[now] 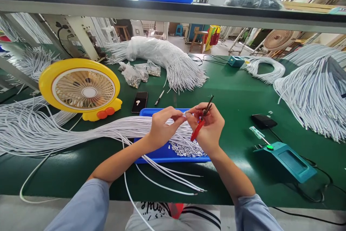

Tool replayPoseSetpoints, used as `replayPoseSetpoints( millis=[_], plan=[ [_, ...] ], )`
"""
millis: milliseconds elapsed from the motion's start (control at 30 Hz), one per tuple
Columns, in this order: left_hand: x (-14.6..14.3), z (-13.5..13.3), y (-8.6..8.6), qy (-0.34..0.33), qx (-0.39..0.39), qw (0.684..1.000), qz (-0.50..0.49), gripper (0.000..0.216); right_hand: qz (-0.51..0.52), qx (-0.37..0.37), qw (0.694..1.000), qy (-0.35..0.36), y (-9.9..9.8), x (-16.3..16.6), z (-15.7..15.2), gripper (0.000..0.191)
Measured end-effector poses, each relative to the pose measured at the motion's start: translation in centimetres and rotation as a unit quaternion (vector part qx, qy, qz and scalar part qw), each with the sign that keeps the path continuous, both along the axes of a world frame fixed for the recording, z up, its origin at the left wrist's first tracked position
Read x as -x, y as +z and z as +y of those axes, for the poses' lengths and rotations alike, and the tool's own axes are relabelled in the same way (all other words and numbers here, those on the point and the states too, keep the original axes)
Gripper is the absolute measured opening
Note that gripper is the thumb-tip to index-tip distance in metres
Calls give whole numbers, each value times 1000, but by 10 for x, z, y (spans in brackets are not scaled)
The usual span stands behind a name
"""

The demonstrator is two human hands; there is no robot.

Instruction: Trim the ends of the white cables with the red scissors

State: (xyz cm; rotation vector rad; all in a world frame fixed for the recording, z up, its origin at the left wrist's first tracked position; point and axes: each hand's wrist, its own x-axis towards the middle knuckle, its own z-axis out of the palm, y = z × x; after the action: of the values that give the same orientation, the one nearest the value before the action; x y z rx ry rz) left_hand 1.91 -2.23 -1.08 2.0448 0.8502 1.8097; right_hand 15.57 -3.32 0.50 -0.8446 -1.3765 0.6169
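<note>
My left hand [164,127] is closed in a pinch on the end of a white cable. The fingertips of my right hand [209,128] meet it there and partly hide the cable end. Tucked in my right hand are red-handled scissors [198,130], their dark blades pointing up and away. Beneath both hands lies a blue tray [159,159] with a thick bundle of white cables [113,130] running into it from the left. Small shiny metal pieces [186,150] are heaped in the tray. Several loose cable ends [186,184] hang over its front side.
A yellow fan [89,92] stands at left. Behind the tray are a phone [140,102], a pen [159,98], bags of small parts [132,75] and a wrapped cable bundle [162,52]. A teal device [286,160] and more cables [313,94] lie right. A shelf [173,13] crosses above.
</note>
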Motion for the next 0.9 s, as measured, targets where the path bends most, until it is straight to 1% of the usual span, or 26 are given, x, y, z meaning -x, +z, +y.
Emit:
replayPoseSetpoints(
  millis=[133,200,267,367,433,500,567,700,800,900],
  plan=[
    [-1,2,-3,18,1,1000,-8,10,0,-1,1000,-22,-4,5,1,32],
    [-1,4,-4,10,23,1000,-17,10,-4,-3,1000,-28,-4,5,1,29],
    [1,6,-3,-20,72,996,-43,10,-13,-5,1000,-19,-3,2,1,27],
    [6,7,4,-85,167,977,-99,15,-33,-2,999,16,-1,-5,6,25],
    [9,7,10,-122,206,963,-124,20,-66,1,997,30,2,-11,10,31],
    [11,6,15,-148,227,952,-140,24,-113,7,993,25,4,-15,15,40],
    [13,6,17,-165,240,944,-153,26,-160,20,987,14,5,-16,18,44],
    [15,7,15,-185,251,934,-174,30,-242,36,970,4,7,-16,18,46],
    [16,8,14,-171,251,936,-175,32,-308,31,951,-9,8,-14,15,50],
    [17,8,14,-151,233,946,-169,31,-372,17,927,-36,10,-13,14,55]
  ],
)
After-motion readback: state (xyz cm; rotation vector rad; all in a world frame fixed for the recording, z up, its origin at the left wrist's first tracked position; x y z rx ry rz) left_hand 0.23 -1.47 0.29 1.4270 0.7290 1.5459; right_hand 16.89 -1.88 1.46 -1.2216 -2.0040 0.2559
